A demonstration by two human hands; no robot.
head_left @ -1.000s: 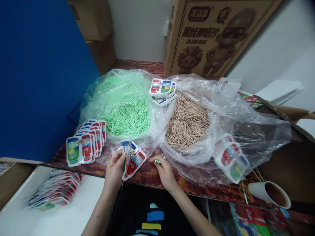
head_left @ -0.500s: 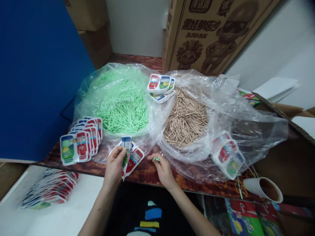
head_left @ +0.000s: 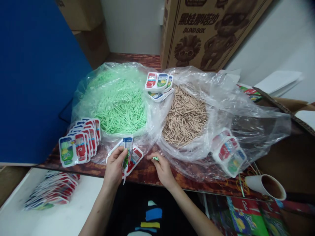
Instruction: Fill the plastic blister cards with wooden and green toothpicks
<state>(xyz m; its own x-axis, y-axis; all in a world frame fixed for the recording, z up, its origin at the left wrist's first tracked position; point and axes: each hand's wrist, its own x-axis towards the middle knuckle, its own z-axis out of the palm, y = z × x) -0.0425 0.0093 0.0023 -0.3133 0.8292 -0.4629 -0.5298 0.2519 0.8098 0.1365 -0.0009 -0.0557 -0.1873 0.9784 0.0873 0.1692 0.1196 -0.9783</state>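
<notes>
My left hand (head_left: 114, 167) is closed on a small printed plastic packet (head_left: 127, 152), held on edge above another red and white packet (head_left: 135, 159) lying on the dark wooden table (head_left: 150, 170). My right hand (head_left: 161, 167) pinches a small bundle of green sticks (head_left: 156, 159) at the table's front edge. Just behind the hands lie a clear bag of green sticks (head_left: 120, 105) and a clear bag of tan sticks (head_left: 185, 118).
A fanned row of packets (head_left: 80, 141) lies left of my left hand, and more packets (head_left: 158, 83) rest between the two bags. Other packets (head_left: 228, 154) sit inside the right bag. A tipped paper cup (head_left: 265, 186), a white tray with packets (head_left: 51, 190), a blue panel (head_left: 36, 75) and cardboard boxes (head_left: 206, 29) surround the table.
Both hands stay in nearly the same spot with the same hold. The view has shifted slightly, and the packet in my left hand has turned a little more face-on.
</notes>
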